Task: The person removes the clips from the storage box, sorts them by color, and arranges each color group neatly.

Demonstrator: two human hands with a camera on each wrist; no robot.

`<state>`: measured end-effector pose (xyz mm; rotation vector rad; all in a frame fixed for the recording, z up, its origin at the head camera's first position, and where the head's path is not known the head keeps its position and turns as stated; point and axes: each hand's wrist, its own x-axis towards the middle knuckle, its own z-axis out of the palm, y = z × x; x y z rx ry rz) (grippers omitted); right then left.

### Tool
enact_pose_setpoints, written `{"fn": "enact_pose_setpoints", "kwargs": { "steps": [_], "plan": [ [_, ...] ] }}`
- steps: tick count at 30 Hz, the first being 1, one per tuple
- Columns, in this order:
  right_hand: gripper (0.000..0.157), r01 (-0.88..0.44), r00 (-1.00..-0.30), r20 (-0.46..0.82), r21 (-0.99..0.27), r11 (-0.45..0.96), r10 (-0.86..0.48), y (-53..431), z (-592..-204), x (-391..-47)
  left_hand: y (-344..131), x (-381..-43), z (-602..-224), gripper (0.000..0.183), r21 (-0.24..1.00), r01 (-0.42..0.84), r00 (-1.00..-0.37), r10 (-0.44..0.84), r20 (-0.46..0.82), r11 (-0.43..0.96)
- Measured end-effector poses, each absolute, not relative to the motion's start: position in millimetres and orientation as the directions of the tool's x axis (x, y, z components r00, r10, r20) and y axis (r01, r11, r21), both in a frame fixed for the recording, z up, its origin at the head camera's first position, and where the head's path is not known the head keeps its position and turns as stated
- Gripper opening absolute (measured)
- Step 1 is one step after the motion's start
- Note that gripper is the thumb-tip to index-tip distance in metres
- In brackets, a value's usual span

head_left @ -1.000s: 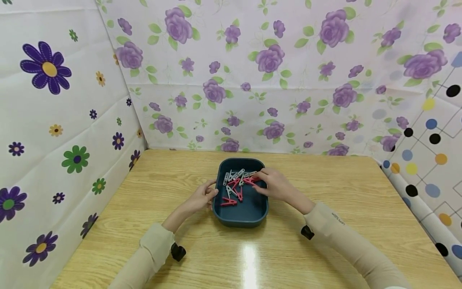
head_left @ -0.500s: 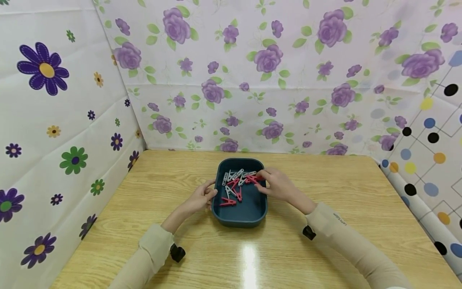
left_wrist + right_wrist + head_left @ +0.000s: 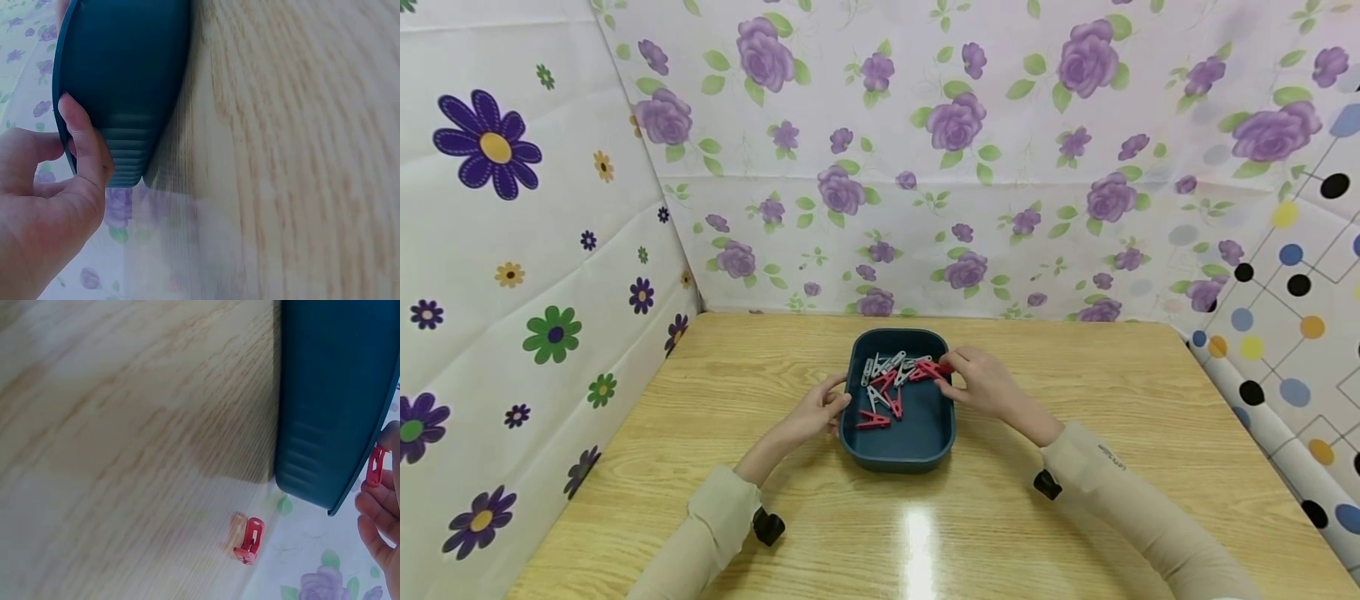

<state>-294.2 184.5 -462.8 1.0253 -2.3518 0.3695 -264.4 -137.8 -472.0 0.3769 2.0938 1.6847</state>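
Observation:
A dark teal plastic bin (image 3: 925,437) stands on the table, holding several red and grey clothespins. My left hand (image 3: 812,412) grips its left rim, with fingers on both sides of the wall in the left wrist view. At the right rim, my right hand (image 3: 988,387) pinches a red clothespin (image 3: 375,465) by one end. Among the pins in the bin, a red clothespin (image 3: 874,420) lies nearest the front and a grey clothespin (image 3: 877,398) just behind it. Another red clothespin (image 3: 251,540) is on the table outside the bin, seen only in the right wrist view.
The wooden table (image 3: 1075,517) extends around the bin on all sides. Floral cloth (image 3: 917,225) hangs behind it, with patterned cloths at left and right. A black wrist device (image 3: 767,527) shows below the left sleeve.
My right hand has shifted slightly to the right, drawing the red clothespin from the pile toward the bin's right rim. My left hand stays on the left rim.

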Motion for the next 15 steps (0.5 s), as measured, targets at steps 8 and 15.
{"fn": "enact_pose_setpoints", "kwargs": {
  "steps": [8,15],
  "plan": [
    [0.023,-0.731,-0.572,0.592,-0.054,0.68,-0.568,189.6,-465.9,-296.1,-138.3,-264.9,-473.6,0.054,0.972,-0.053,-0.875,0.458,-0.155,0.228],
    [0.021,-0.706,-0.578,0.604,-0.033,0.707,-0.548,193.3,-465.2,-296.2,-138.4,-265.9,-475.1,0.053,0.972,-0.066,-0.877,0.452,-0.164,0.225]
  ]
}}
